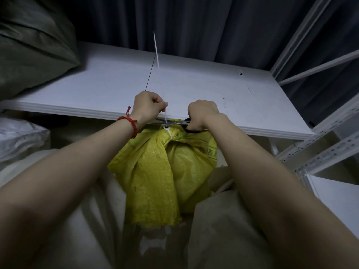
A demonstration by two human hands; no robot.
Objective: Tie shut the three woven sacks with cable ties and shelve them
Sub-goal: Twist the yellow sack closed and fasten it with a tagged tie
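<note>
Our left hand (148, 105) pinches the cable tie (169, 133) tail taut above the yellow sack (165, 171), which stands between our forearms, just below the shelf (204, 88) edge. Our right hand (202, 113) grips scissors (171, 122), blades crossing the tail just above the lock. We judge the sack soft, bulky and heavy: grasp the cinched neck, with 1 hand beneath.

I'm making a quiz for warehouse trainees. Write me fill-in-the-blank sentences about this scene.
The left hand pinches the cable tie on the sack coloured ____.
The right hand holds a pair of ____.
The red bracelet circles the ____ wrist.
The dark green sack lies on the white ____.
Missing: yellow, scissors, left, shelf.
</note>
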